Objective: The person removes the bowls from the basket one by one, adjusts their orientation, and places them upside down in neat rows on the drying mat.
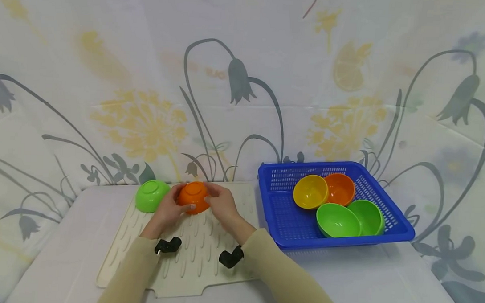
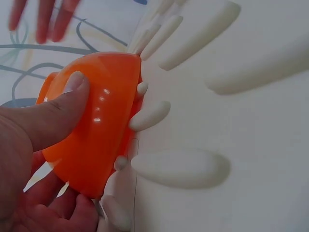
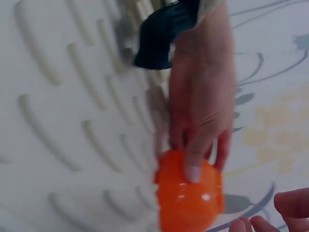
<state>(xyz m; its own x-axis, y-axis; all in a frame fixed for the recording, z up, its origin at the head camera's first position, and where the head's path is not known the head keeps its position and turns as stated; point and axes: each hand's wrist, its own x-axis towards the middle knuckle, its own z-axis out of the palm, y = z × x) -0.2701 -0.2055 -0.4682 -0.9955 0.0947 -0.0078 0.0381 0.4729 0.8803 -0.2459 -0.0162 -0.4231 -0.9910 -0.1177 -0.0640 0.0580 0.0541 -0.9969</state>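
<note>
An orange bowl [image 1: 193, 195] lies tilted, bottom up, on a cream ribbed mat [image 1: 199, 252]. My left hand [image 1: 171, 205] grips it, thumb on the outer wall and fingers curled under the rim. In the left wrist view the thumb presses the bowl [image 2: 96, 130] while the rim leans on the mat's ribs [image 2: 231, 121]. My right hand [image 1: 222, 203] hovers just right of the bowl, fingers relaxed. In the right wrist view its fingertips [image 3: 289, 208] stand a little apart from the bowl [image 3: 190, 198], which the left hand [image 3: 203, 111] holds.
A green bowl [image 1: 150, 195] lies upside down at the mat's far left corner. To the right stands a blue basket [image 1: 280, 215] with a yellow bowl [image 1: 310, 191], an orange bowl [image 1: 340, 188] and two green bowls [image 1: 338, 220]. A flowered cloth covers table and wall.
</note>
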